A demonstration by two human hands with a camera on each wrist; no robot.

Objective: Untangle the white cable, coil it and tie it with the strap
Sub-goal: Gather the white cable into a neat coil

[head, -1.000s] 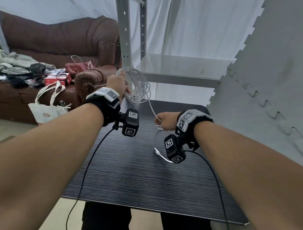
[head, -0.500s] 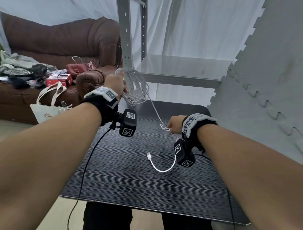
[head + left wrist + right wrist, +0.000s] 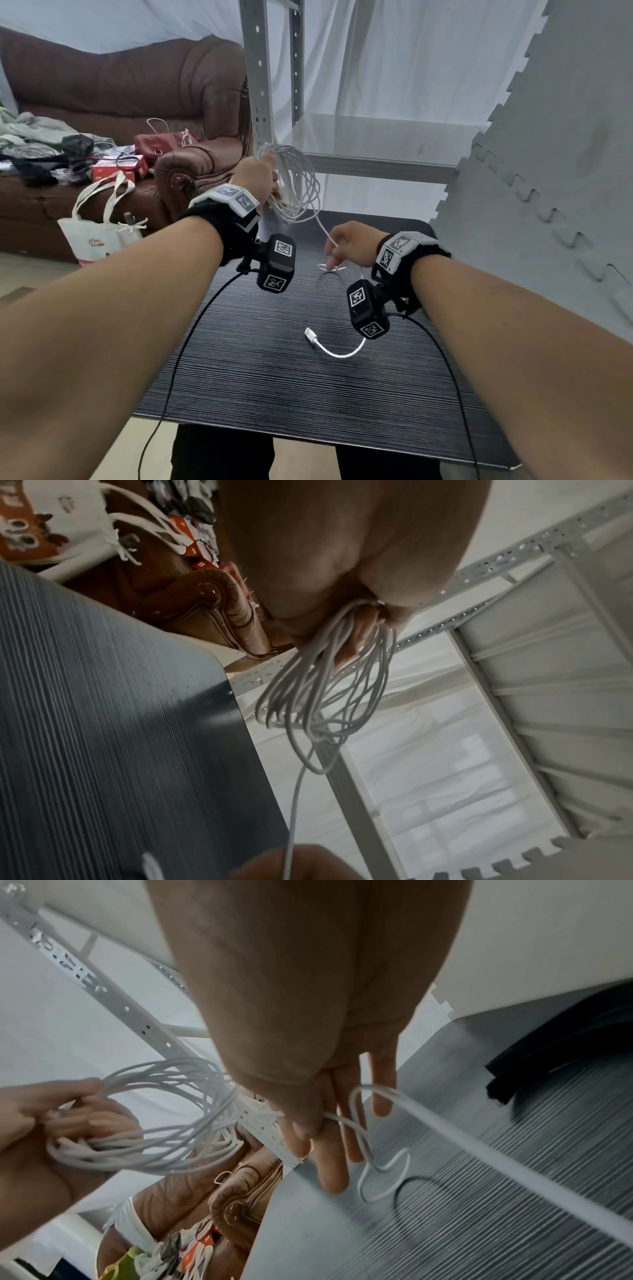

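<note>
My left hand (image 3: 255, 178) is raised above the far left corner of the black table (image 3: 274, 394) and grips a coil of white cable (image 3: 299, 185) with several loops; the coil (image 3: 325, 696) hangs from its curled fingers (image 3: 356, 631). One strand runs down from the coil to my right hand (image 3: 349, 241), which pinches it between thumb and forefinger (image 3: 308, 1123) while the other fingers stay straight. Below that hand the cable forms a small loop (image 3: 330, 269) on the table. Its free end with the USB plug (image 3: 311, 335) lies nearer me.
A grey foam-mat wall (image 3: 548, 171) stands close along the table's right side. A metal shelf rack (image 3: 260, 85) rises behind the table. A brown sofa (image 3: 137, 85) with clutter and a white tote bag (image 3: 99, 233) sit at the left. Black wrist-camera leads (image 3: 191, 335) cross the table.
My right hand went right along the strand, then came back slightly left and up. The plug end slid left and nearer me on the table. The left hand with the coil barely moved.
</note>
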